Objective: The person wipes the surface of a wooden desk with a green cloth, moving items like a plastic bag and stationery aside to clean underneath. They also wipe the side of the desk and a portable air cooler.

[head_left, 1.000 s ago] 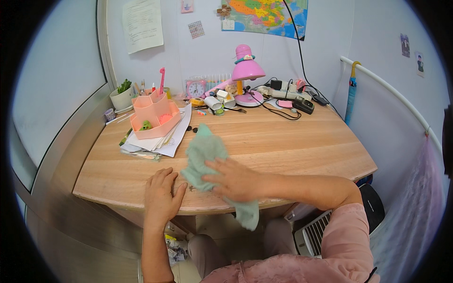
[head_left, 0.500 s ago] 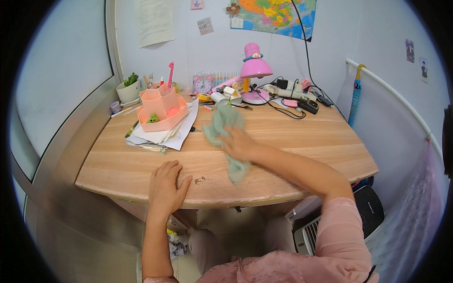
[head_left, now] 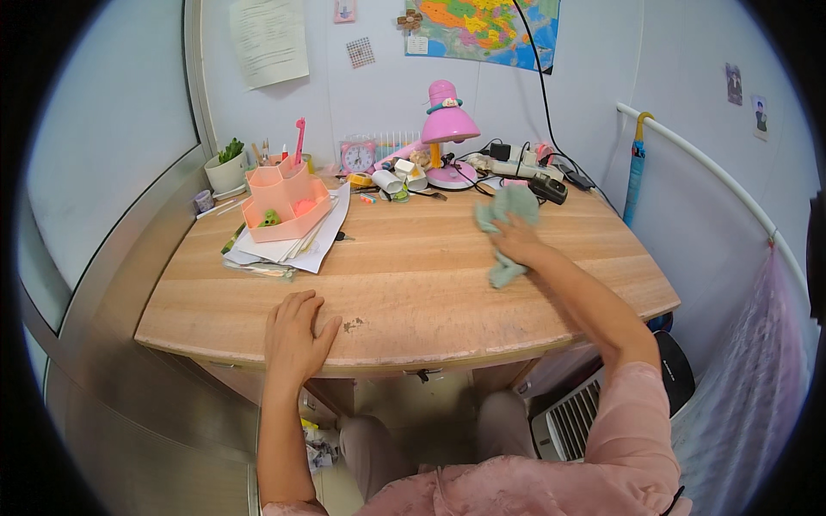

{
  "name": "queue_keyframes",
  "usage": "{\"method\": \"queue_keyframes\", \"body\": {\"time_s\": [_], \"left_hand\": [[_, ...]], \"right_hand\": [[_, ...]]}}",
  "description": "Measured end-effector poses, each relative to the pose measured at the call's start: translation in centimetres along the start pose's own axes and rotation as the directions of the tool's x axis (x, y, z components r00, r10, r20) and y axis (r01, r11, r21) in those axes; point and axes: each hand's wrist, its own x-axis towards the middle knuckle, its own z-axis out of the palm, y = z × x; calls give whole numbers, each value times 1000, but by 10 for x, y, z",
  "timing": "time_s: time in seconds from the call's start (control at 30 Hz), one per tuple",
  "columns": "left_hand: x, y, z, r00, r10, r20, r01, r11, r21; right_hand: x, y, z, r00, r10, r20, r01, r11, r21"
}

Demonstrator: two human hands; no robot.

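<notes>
A pale green cloth [head_left: 509, 206] lies bunched on the wooden desk [head_left: 422, 292], right of the middle. My right hand [head_left: 518, 240] presses on it and holds it, the fingers partly sunk in its folds. One end of the cloth hangs out below the hand toward me. Near the front left edge of the desk rests my left hand [head_left: 297, 337], palm down with fingers spread and nothing in it. A dark worn patch [head_left: 354, 324] marks the wood beside its thumb.
A peach organizer [head_left: 288, 206] stands on stacked papers [head_left: 325, 241] at the left, near a potted plant [head_left: 226, 172]. Along the back are a pink clock [head_left: 358, 156], a pink lamp [head_left: 450, 125], a paper roll [head_left: 387, 181] and a power strip [head_left: 516, 166] with black cables.
My right hand has moved the cloth from the middle of the desk to the right, close to the cables. My left hand stays in place on the desk.
</notes>
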Motion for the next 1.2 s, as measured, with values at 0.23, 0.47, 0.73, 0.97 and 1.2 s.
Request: {"method": "queue_keyframes", "body": {"time_s": [0.23, 0.47, 0.73, 0.97, 1.2], "left_hand": [[-2, -7, -5, 1000, -13, -5, 13, 1000, -15], [-8, -10, -9, 999, -50, 3, 50, 999, -10], [3, 4, 2, 999, -34, 31, 35, 999, -40], [-2, 3, -4, 994, -81, 67, 83, 996, -37], [4, 16, -2, 995, -72, 64, 73, 997, -14]], "right_hand": [[-60, -180, 11, 770, -634, -76, 638, 760, 123], [-119, -32, -16, 792, -610, -22, 609, 787, 96], [-192, 195, -25, 990, 22, -138, -75, 915, -396], [-207, 26, -25, 898, -359, -254, 398, 909, 121], [-239, 239, -18, 903, 196, -383, -289, 936, -201]]}}
